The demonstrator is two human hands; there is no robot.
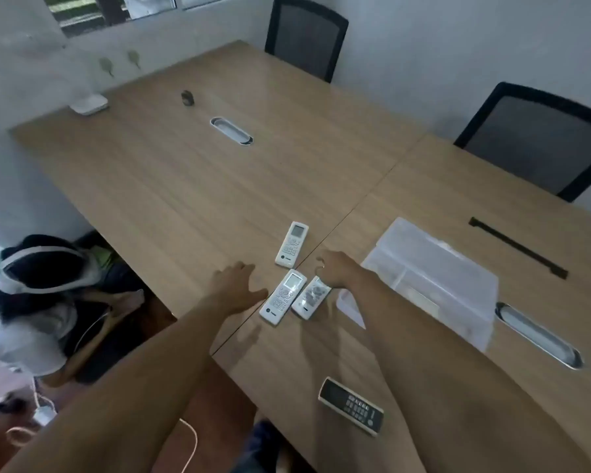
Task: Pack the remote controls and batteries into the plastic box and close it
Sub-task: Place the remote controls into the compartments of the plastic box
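Three white remotes lie on the wooden table: a far one (292, 244), a middle one (283, 297) and a right one (312, 297) side by side. A black remote (351, 405) lies nearer to me. The clear plastic box (434, 278) stands to the right with its lid on. My left hand (236, 285) hovers open just left of the middle remote. My right hand (335, 268) rests over the top end of the right white remote, fingers spread; whether it grips the remote is unclear. No batteries are visible.
Two black mesh chairs (306, 35) (539, 138) stand at the far side. Cable ports (231, 130) (539, 336), a black strip (517, 246), a small dark object (187, 97) and a white device (88, 104) sit on the table. A person (38, 295) crouches at the left.
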